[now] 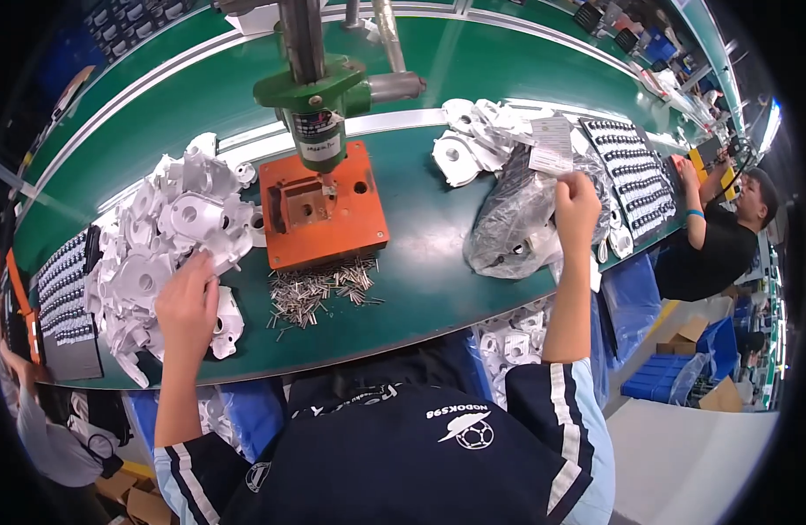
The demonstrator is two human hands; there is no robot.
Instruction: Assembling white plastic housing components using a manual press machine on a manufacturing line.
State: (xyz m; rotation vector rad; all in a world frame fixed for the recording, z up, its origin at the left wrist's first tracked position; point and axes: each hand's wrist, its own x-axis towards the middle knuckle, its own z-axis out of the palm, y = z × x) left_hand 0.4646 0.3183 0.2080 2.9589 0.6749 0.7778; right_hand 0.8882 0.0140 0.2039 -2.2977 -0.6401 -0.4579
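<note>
On the left, a heap of white metal castings [140, 276] with round holes covers the table. My left hand [188, 302] is at its right side, fingers closed on a white casting [221, 249]. My right hand [578, 207] is raised over a clear plastic bag [512, 223], fingers curled together at the lower edge of a printed paper slip [551, 144]. Whether they grip the slip cannot be seen. Between my hands stands an orange fixture block [324, 241] under a green press head [320, 144]. Small metal pins [320, 293] lie piled along its near side.
More white castings [468, 144] lie behind the bag. Trays of small black-and-silver parts [630, 175] sit at the right, with a similar tray [66, 297] far left. A co-worker [718, 227] works at the right. Below the table edge is a blue-lined bin of castings [512, 341].
</note>
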